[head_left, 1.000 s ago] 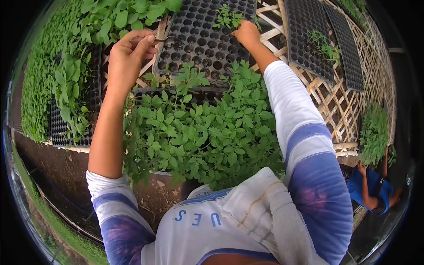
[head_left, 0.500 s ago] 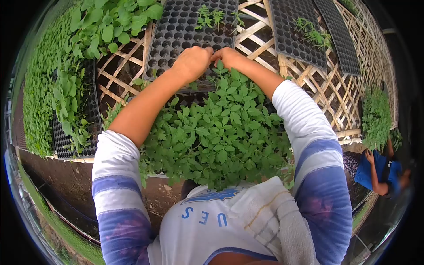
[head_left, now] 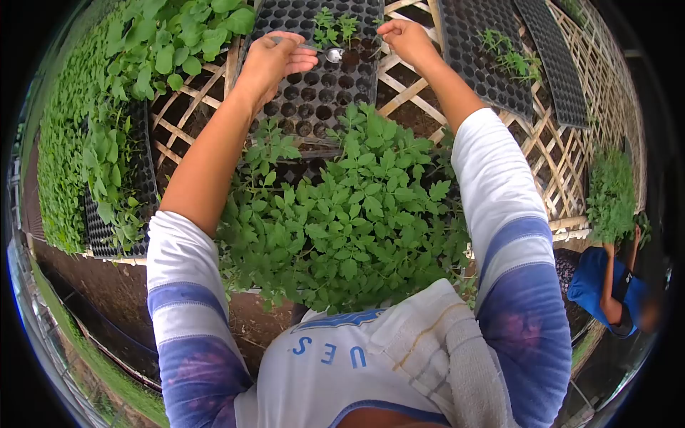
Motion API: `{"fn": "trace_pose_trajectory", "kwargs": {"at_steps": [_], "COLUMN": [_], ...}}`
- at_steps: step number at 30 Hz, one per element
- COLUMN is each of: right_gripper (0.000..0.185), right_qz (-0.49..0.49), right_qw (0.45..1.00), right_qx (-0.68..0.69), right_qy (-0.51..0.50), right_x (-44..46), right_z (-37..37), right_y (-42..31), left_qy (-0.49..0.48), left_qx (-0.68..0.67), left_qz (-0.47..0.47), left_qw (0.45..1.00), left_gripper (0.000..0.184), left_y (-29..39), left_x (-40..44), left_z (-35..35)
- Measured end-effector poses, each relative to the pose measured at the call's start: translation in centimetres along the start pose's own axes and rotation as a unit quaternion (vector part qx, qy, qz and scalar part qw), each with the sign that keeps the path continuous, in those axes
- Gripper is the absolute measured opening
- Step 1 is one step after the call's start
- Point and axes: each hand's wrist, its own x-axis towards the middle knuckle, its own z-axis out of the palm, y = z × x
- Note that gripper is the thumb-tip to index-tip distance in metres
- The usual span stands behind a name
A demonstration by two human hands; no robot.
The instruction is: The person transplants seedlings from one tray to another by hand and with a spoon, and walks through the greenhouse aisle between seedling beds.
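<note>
Through the head camera I see my left hand (head_left: 273, 63) with its fingers clamped on the handle of a spoon (head_left: 333, 55), the metal bowl pointing right, over the black cell tray (head_left: 307, 110). The right hand (head_left: 408, 43) is at the tray's right edge, thumb and fingertips drawn close beside a thin sprig (head_left: 377, 22); I can't tell whether they grip it. Just beyond the spoon, small seedlings (head_left: 335, 27) stand in the tray's cells, near dark soil. Closer to me grows a dense stand of leafy plants (head_left: 349, 207). The trays rest on a lattice worktop (head_left: 408, 89); to the right, a second tray (head_left: 457, 43) carries a loose clump of seedlings (head_left: 510, 57). Broad-leaved plants (head_left: 168, 36) fill the far left. At lower right I make out a co-worker in a blue top (head_left: 599, 278), hands near more greenery (head_left: 610, 196).
</note>
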Motion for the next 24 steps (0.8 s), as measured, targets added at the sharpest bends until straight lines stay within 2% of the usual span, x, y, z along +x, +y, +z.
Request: {"fn": "trace_pose_trajectory", "kwargs": {"at_steps": [2, 4, 5, 6, 7, 9, 11, 12, 15, 16, 17, 19, 23, 24], "right_gripper": [0.017, 0.018, 0.018, 0.019, 0.020, 0.025, 0.032, 0.040, 0.049, 0.062, 0.062, 0.066, 0.065, 0.061], "right_qz": [-0.009, -0.040, -0.039, -0.042, -0.045, -0.073, -0.126, -0.095, -0.098, -0.075, -0.076, -0.076, -0.086, -0.091], "right_qw": [0.999, 0.989, 0.989, 0.985, 0.981, 0.971, 0.904, 0.892, 0.907, 0.909, 0.910, 0.948, 0.941, 0.924], "right_qx": [-0.016, -0.113, -0.114, -0.142, -0.170, -0.219, -0.409, -0.434, -0.396, -0.384, -0.382, -0.184, -0.195, -0.188], "right_qy": [0.032, 0.086, 0.084, 0.085, 0.085, 0.059, -0.029, -0.086, -0.102, -0.143, -0.143, -0.249, -0.263, -0.321], "right_x": [1.7, 2.7, 3.2, 4.1, 4.8, 5.4, 5.1, 5.7, 6.5, 6.5, 7.1, 9.3, 10.2, 10.0], "right_z": [-1.1, -1.5, -1.2, -0.6, 0.0, 0.8, 1.1, 1.6, 2.8, 2.4, 2.7, 3.6, 4.2, 3.7], "right_y": [-0.4, -1.1, -0.9, -0.7, -0.5, -0.2, -1.2, -1.3, -1.0, -2.1, -1.7, 0.1, 0.4, -0.6], "left_qy": [0.006, 0.021, 0.023, 0.025, 0.025, 0.018, 0.006, 0.004, 0.019, 0.032, 0.051, 0.095, 0.152, 0.172], "left_qx": [0.008, 0.005, 0.160, 0.311, 0.310, 0.491, 0.512, 0.503, 0.450, 0.430, 0.409, 0.368, 0.324, 0.317], "left_qz": [0.067, 0.088, 0.140, 0.188, 0.185, 0.302, 0.337, 0.330, 0.287, 0.271, 0.255, 0.226, 0.182, 0.162], "left_qw": [0.998, 0.996, 0.977, 0.932, 0.932, 0.817, 0.790, 0.799, 0.845, 0.861, 0.875, 0.897, 0.916, 0.918], "left_gripper": [0.025, 0.026, 0.025, 0.024, 0.024, 0.020, 0.022, 0.022, 0.024, 0.024, 0.025, 0.026, 0.028, 0.028], "left_y": [-0.4, -1.3, -1.8, -2.1, -2.5, -1.9, -0.1, 1.1, 4.8, 5.8, 6.6, 7.7, 7.3, 6.9], "left_x": [2.5, 4.7, 5.6, 5.9, 6.1, 5.5, 4.1, 3.1, -0.8, -1.9, -3.2, -5.7, -9.8, -10.6], "left_z": [1.6, 3.1, 3.5, 4.1, 4.5, 5.3, 5.0, 4.5, 1.7, 0.4, -0.8, -3.2, -6.8, -7.6]}}
